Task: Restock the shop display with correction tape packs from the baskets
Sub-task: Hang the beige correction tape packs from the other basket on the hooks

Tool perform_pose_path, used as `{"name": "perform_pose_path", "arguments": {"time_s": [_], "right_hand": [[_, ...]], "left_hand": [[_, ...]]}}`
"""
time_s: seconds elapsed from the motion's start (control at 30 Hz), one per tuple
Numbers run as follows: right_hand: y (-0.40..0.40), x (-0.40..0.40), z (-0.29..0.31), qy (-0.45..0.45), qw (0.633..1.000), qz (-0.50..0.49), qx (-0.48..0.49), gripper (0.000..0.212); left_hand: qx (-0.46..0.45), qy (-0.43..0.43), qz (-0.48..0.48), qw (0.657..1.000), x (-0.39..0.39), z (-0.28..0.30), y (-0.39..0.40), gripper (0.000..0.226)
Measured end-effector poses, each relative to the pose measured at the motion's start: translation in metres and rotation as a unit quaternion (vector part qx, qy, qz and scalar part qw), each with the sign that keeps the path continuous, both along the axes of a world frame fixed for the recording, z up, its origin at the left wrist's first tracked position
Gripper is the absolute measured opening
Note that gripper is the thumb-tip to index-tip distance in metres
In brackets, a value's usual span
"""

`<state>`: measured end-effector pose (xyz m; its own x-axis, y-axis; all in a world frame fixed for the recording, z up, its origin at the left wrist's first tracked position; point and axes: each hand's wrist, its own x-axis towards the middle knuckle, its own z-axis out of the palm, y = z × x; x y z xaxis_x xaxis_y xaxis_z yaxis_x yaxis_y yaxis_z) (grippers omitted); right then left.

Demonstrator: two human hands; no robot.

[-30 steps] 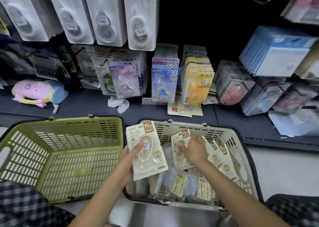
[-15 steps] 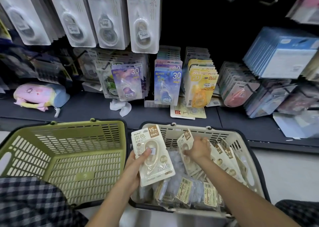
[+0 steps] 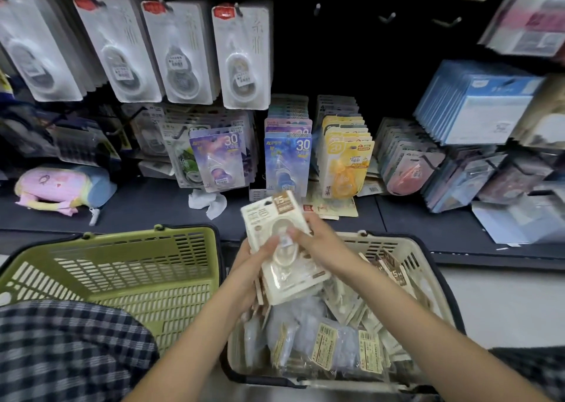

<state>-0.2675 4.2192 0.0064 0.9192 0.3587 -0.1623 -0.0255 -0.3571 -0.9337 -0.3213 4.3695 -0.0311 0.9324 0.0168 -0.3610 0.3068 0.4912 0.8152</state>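
Shop shelf (image 3: 137,209) behind, beige basket (image 3: 428,267) below hands. Cream correction tape packs (image 3: 287,267) stacked above basket, between both grips. Left hand (image 3: 253,267) holds stack from beneath; right hand (image 3: 318,242) pinches top pack.

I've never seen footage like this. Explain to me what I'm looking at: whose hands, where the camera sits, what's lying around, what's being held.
There is no machine here: a person wears one wide-angle camera on the head, looking forward and down at their own bare arms. The left hand and the right hand together grip a small stack of cream correction tape packs, lifted above the beige basket, which holds more such packs. Beside it, on the left, sits a green basket with nothing visible inside. Behind them a dark shelf carries hanging and standing tape packs, a pink pouch and a crumpled white tissue.
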Motion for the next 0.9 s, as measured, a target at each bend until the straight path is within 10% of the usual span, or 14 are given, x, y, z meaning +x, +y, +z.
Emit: {"name": "perform_pose_path", "arguments": {"time_s": [0.17, 0.33, 0.67, 0.9], "right_hand": [[-0.035, 0.026, -0.028, -0.075, 0.976, -0.095, -0.180, 0.032], [-0.088, 0.004, -0.093, 0.103, 0.875, 0.035, -0.471, 0.057], [-0.120, -0.007, -0.048, 0.189, 0.957, -0.214, -0.062, 0.023], [-0.114, 0.017, 0.054, 0.042, 0.946, -0.201, 0.251, 0.032]], "left_hand": [[0.078, -0.016, 0.021, 0.997, 0.026, 0.030, 0.023, 0.072], [0.138, -0.053, -0.011, 0.989, 0.050, 0.062, 0.049, 0.074], [0.101, -0.086, -0.003, 0.991, 0.060, 0.069, 0.038, 0.065], [0.100, -0.211, 0.011, 0.972, 0.083, 0.127, 0.041, 0.068]]}}
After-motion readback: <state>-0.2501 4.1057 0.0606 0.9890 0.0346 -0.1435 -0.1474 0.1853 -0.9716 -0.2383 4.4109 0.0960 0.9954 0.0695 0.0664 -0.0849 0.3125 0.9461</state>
